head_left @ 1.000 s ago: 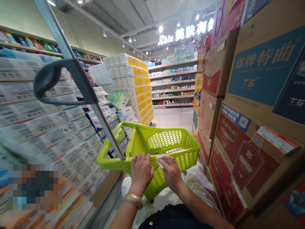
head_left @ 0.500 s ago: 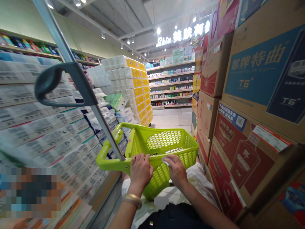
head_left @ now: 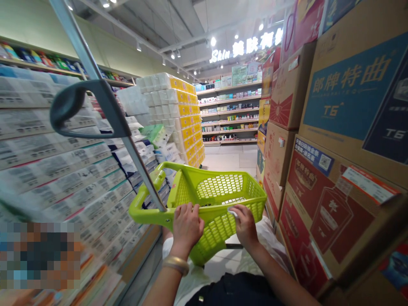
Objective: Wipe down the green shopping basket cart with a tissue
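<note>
A lime-green plastic shopping basket with lattice sides stands before me, tipped slightly. A metal pole with a grey loop handle rises from its left end. Over the near rim curl the fingers of my left hand, gripping it. Pinched in my right hand is a small white wipe, which looks like folded tissue or cloth. It touches the near rim, right of my left hand. The inside of the basket that shows holds nothing visible.
Stacked cartons rise close on my right. Packs of paper goods are piled along the left, with yellow-and-white tissue packs beyond. Shelves of small products stand at the far end of the tiled aisle.
My right hand has slid rightward along the basket's near rim with the white wipe. The left hand keeps its grip on the rim, almost in the same place.
</note>
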The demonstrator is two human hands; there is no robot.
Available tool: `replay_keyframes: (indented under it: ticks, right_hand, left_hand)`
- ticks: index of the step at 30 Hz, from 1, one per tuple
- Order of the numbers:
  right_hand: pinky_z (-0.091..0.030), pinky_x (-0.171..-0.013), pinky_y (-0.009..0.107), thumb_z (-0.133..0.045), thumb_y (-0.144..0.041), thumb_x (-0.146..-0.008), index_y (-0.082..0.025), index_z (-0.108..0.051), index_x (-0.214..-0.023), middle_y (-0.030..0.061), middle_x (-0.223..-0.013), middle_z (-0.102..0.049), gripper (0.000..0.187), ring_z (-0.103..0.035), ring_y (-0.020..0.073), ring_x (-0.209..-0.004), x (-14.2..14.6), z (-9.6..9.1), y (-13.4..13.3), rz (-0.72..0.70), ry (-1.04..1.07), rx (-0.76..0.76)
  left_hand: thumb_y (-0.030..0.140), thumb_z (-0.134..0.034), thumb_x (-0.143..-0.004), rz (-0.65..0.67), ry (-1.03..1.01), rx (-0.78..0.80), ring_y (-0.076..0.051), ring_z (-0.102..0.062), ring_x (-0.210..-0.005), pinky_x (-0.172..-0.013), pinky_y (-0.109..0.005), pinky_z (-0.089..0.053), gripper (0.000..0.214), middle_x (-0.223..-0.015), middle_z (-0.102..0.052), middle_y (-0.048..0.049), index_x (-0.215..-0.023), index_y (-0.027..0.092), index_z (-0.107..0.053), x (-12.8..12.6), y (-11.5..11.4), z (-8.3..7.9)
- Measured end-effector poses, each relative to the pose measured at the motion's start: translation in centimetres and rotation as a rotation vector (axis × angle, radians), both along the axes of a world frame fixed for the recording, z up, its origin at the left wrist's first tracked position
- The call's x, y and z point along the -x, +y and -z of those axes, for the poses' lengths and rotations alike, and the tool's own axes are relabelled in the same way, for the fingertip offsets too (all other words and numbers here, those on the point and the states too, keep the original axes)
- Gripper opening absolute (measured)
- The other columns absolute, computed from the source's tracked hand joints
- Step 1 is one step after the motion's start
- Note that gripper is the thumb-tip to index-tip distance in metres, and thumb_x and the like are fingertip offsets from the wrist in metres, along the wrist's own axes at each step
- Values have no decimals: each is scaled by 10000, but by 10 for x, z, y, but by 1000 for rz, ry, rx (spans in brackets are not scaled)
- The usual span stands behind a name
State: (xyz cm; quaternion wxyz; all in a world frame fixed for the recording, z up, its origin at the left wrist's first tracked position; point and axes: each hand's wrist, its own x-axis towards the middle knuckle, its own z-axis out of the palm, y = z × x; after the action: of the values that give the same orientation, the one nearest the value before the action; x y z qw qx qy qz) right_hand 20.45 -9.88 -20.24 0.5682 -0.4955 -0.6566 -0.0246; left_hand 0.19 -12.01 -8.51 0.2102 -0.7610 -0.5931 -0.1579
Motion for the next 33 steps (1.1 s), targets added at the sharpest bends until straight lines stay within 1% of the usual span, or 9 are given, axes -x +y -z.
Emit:
replay_keyframes:
  ticks: [3,7,9,14,17,21,24,29,33]
  right_hand:
    - [-485,-909,412,-444,-62,-833,-222,-711,-1050,91,-1047,-639,379,-573,241,-1016,0,4,1,58,41,-17]
    - [-477,-941,389,-454,-75,-850,-248,-704,-1085,77,-1104,-636,384,-573,223,-1053,19,-4,-6,-61,-22,-18]
    - [-472,-949,384,-449,-79,-864,-254,-701,-1091,71,-1108,-639,381,-573,219,-1059,18,-7,-8,-99,-48,-8]
    - [-470,-914,415,-453,-118,-883,-220,-705,-1038,90,-1041,-639,313,-573,242,-1001,-13,-1,-1,61,64,11]
    - [-476,-893,412,-461,-119,-877,-213,-703,-1022,89,-1011,-629,297,-568,241,-969,-7,-2,-1,111,116,17]
    - [-467,-938,368,-455,-53,-849,-255,-692,-1084,68,-1084,-625,391,-563,216,-1045,31,-15,-10,-91,-38,10]
    - [-464,-946,357,-458,-51,-858,-272,-685,-1105,58,-1097,-629,402,-567,207,-1052,36,-17,-12,-167,-110,14]
    - [-475,-914,387,-455,-96,-887,-225,-706,-1033,82,-1047,-631,318,-572,228,-1002,2,-3,-3,-11,18,2]
    - [-486,-895,392,-447,-95,-879,-218,-705,-1039,87,-1034,-621,327,-568,231,-986,8,-2,-2,39,79,13]
  left_hand:
    - [220,-537,-765,-7,2,-2,-279,-506,-962,-948,-431,-319,266,-920,-615,-93,-1006,186,-642,-1,0,-1]
    - [229,-540,-763,-14,10,-2,-276,-513,-964,-954,-428,-320,260,-932,-619,-91,-998,191,-643,-3,-2,-1]
    - [230,-538,-764,-17,10,-2,-279,-518,-967,-957,-427,-319,265,-936,-625,-91,-1005,192,-643,-3,-2,-2]
    - [225,-535,-767,-11,-9,-2,-286,-519,-966,-959,-430,-319,279,-942,-626,-96,-1021,187,-644,-4,-2,-1]
    - [228,-535,-769,-10,-18,2,-290,-514,-971,-962,-436,-316,287,-938,-624,-99,-1031,187,-645,-5,-2,0]
    - [224,-529,-774,-9,-14,11,-292,-506,-981,-958,-438,-317,292,-944,-621,-103,-1039,184,-644,-6,-3,0]
    - [219,-533,-772,-1,-13,9,-288,-506,-982,-963,-434,-318,304,-953,-619,-103,-1053,182,-644,-7,-4,0]
    - [204,-530,-774,-7,-5,-8,-282,-509,-979,-976,-428,-317,305,-965,-622,-101,-1056,178,-645,-8,-6,-2]
    - [210,-528,-779,-18,-2,-6,-291,-511,-984,-972,-436,-321,296,-955,-627,-105,-1048,174,-644,-11,-6,-4]
